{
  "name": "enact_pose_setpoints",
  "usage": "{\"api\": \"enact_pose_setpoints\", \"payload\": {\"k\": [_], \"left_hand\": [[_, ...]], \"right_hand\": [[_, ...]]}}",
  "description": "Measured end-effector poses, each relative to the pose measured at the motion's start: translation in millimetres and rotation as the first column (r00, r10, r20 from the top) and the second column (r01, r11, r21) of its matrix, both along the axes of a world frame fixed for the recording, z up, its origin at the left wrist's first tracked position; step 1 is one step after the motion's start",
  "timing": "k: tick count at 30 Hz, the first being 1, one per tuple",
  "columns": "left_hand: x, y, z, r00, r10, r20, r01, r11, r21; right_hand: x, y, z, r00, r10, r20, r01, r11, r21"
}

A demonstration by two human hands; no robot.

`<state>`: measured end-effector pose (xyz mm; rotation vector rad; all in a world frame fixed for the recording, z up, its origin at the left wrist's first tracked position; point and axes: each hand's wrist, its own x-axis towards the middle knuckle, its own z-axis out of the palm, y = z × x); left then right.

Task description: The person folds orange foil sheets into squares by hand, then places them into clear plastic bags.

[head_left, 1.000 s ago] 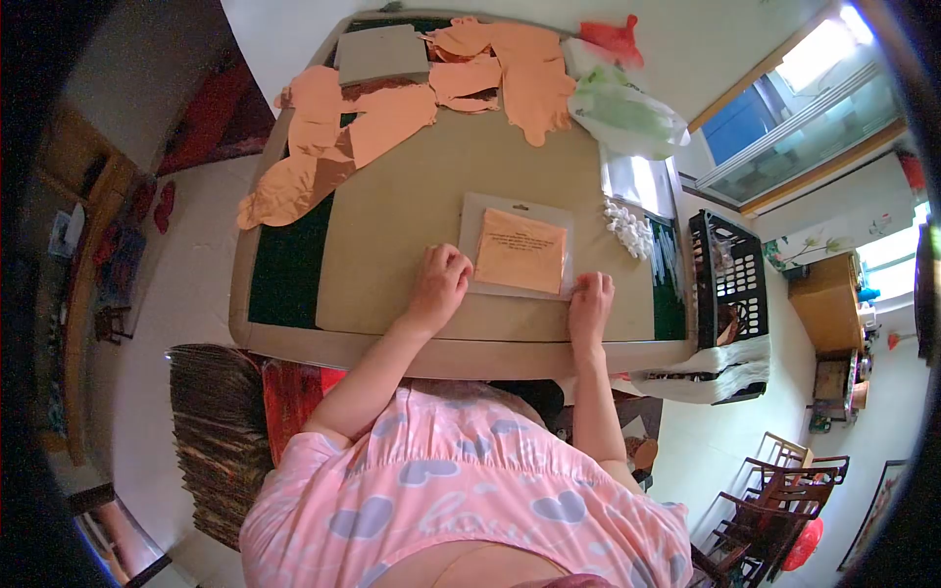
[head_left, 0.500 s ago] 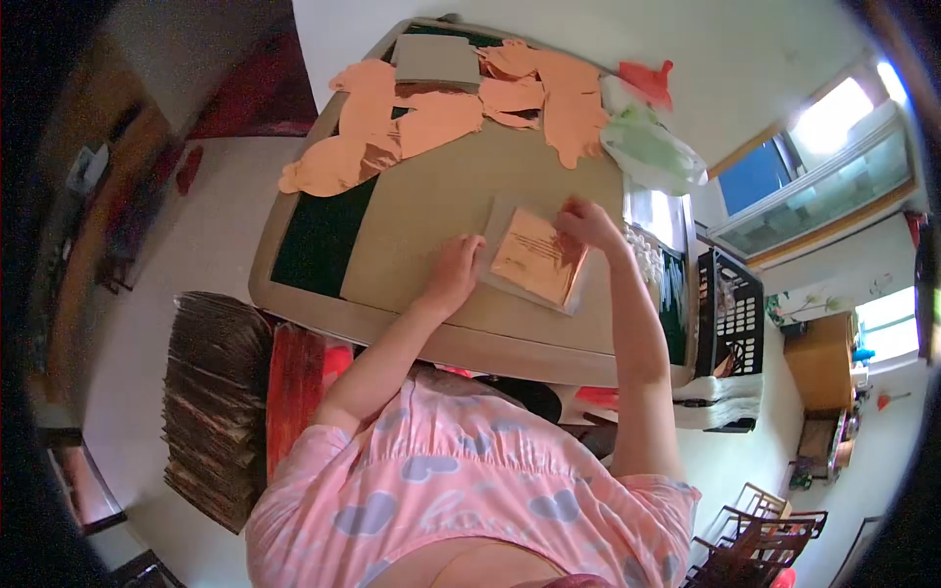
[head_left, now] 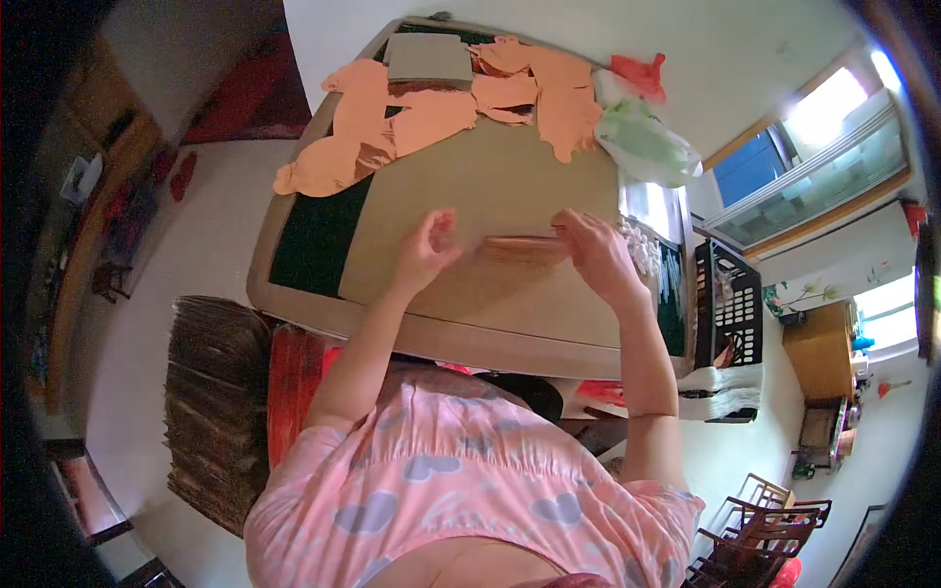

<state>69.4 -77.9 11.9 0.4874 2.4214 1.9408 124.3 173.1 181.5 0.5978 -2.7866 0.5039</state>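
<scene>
A flat copper-coloured packet (head_left: 522,249) is held up off the table and seen nearly edge-on. My right hand (head_left: 591,247) grips its right end between thumb and fingers. Just left of the packet's other end, my left hand (head_left: 431,245) is slightly blurred, with its fingers apart and nothing in it. Beneath both hands lies a tan board (head_left: 441,186) on the table. Orange copper-backed cut-out shapes (head_left: 436,122) spread along the board's far side, partly around a grey square stack (head_left: 429,59).
At the table's right are a clear bag with green contents (head_left: 647,145), a red piece (head_left: 642,76), small white items (head_left: 642,250) and thin pale sticks (head_left: 671,289). A black crate (head_left: 733,304) stands beyond that edge. Stacked brown sheets (head_left: 218,392) stand at lower left.
The packet has been lifted and tilted from lying flat to nearly edge-on in my right hand. My left hand has moved left and up, away from it, and opened.
</scene>
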Motion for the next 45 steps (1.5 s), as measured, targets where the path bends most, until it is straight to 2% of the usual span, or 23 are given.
{"api": "enact_pose_setpoints", "payload": {"k": [2,4,7,9,10,12,15,16,17,18,19,22,24,25,27,28,31,32,35,39,40,42,45], "left_hand": [[-5,-3,7,0.984,-0.153,0.092,0.129,0.966,0.224],[-3,-6,8,0.904,-0.382,0.193,0.218,0.799,0.560],[2,-14,16,0.847,-0.371,0.381,0.316,0.927,0.200],[7,-14,40,0.817,-0.411,0.404,0.300,0.902,0.311],[10,-14,53,0.805,-0.428,0.411,0.285,0.886,0.365],[17,-16,66,0.834,-0.321,0.449,0.065,0.865,0.498],[26,-32,80,0.891,-0.127,0.436,-0.155,0.817,0.556],[28,-37,86,0.910,-0.054,0.411,-0.208,0.800,0.563],[31,-41,92,0.930,-0.028,0.366,-0.198,0.802,0.564],[37,-46,97,0.946,-0.003,0.325,-0.190,0.806,0.560],[42,-52,99,0.959,0.023,0.283,-0.183,0.813,0.553],[57,-80,93,0.921,-0.283,0.266,-0.070,0.554,0.830],[78,-110,96,0.916,-0.084,0.392,-0.117,0.880,0.461],[93,-126,100,0.899,0.043,0.436,-0.155,0.962,0.225],[128,-147,119,0.911,0.051,0.409,-0.199,0.923,0.328],[142,-155,122,0.890,0.134,0.436,-0.271,0.924,0.270],[158,-184,103,0.852,0.226,0.471,-0.363,0.904,0.224],[162,-195,93,0.846,0.228,0.481,-0.372,0.900,0.227],[176,-214,92,0.874,0.270,0.404,-0.399,0.873,0.280],[190,-244,88,0.728,0.683,0.061,-0.681,0.709,0.183],[194,-255,84,0.663,0.743,-0.092,-0.748,0.658,-0.084],[202,-283,73,0.572,0.699,-0.428,-0.788,0.323,-0.524],[224,-302,59,0.641,0.589,-0.493,-0.680,0.136,-0.721]], "right_hand": [[-11,2,2,0.997,0.049,-0.057,-0.053,0.997,-0.064],[-14,0,12,0.994,-0.039,0.107,0.056,0.985,-0.162],[-37,13,-3,0.981,-0.038,0.191,0.104,0.932,-0.348],[-49,13,-5,0.968,-0.044,0.249,0.144,0.904,-0.402],[-51,8,-3,0.988,-0.155,0.016,0.151,0.923,-0.355],[-55,-6,1,0.841,-0.302,-0.449,0.188,0.941,-0.280],[-51,-13,-11,0.770,-0.512,-0.381,0.212,0.769,-0.603],[-48,-17,-20,0.937,-0.345,-0.058,0.176,0.609,-0.773],[-43,-20,-35,0.972,-0.053,0.227,0.228,0.417,-0.880],[-38,-24,-49,0.857,0.296,0.421,0.362,0.234,-0.902],[-36,-31,-58,0.840,0.328,0.432,0.367,0.243,-0.898],[-34,-56,-67,0.781,0.425,0.458,0.350,0.311,-0.884],[-30,-63,-61,0.730,0.493,0.473,0.296,0.396,-0.869],[-34,-55,-72,0.746,0.517,0.421,0.249,0.369,-0.895],[-49,-62,-75,0.758,0.541,0.364,0.251,0.273,-0.929],[-50,-74,-60,0.763,0.534,0.365,0.299,0.209,-0.931],[-50,-107,-27,0.730,0.415,0.543,0.163,0.666,-0.728],[-42,-125,-14,0.741,0.368,0.562,0.181,0.696,-0.695],[-48,-165,-3,0.783,0.378,0.493,-0.048,0.828,-0.558],[-32,-211,7,0.759,0.528,0.381,-0.144,0.707,-0.692],[-26,-219,14,0.768,0.537,0.349,-0.154,0.684,-0.713],[-16,-241,17,0.777,0.556,0.295,-0.167,0.635,-0.754],[9,-279,7,0.773,0.585,0.246,-0.175,0.569,-0.803]]}}
